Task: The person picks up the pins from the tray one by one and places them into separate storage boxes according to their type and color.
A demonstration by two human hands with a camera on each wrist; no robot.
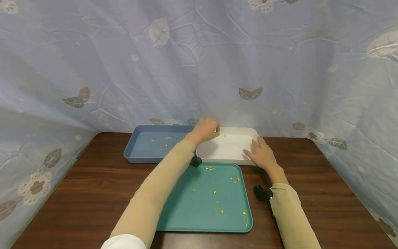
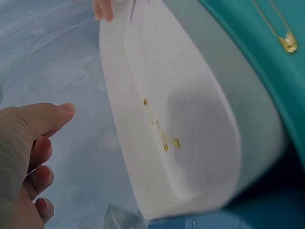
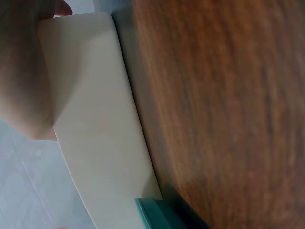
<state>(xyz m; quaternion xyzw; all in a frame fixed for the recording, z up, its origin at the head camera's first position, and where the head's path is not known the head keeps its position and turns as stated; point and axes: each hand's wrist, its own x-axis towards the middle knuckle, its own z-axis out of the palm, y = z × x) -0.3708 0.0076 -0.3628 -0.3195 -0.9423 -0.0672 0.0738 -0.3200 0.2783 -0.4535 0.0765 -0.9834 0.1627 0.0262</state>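
Over the left part of the white tray (image 1: 233, 149) hovers my left hand (image 1: 204, 130), its fingers loosely curled. Nothing shows between its thumb (image 2: 61, 114) and fingers in the left wrist view. Below it, a few gold safety pins (image 2: 164, 138) lie on the tray floor along the far wall. My right hand (image 1: 262, 154) rests on the right end of the white tray with its fingers spread over the rim. In the right wrist view that hand (image 3: 24, 86) is partly cut off beside the tray's outer wall (image 3: 95, 109).
A teal tray (image 1: 186, 216) in front bears several scattered gold safety pins (image 1: 245, 218). The blue tray (image 1: 141, 152) at the back left holds a few small silver pins (image 1: 155, 139). All stand on a dark wooden table (image 1: 77, 193), with a patterned cloth (image 1: 199, 69) hanging behind.
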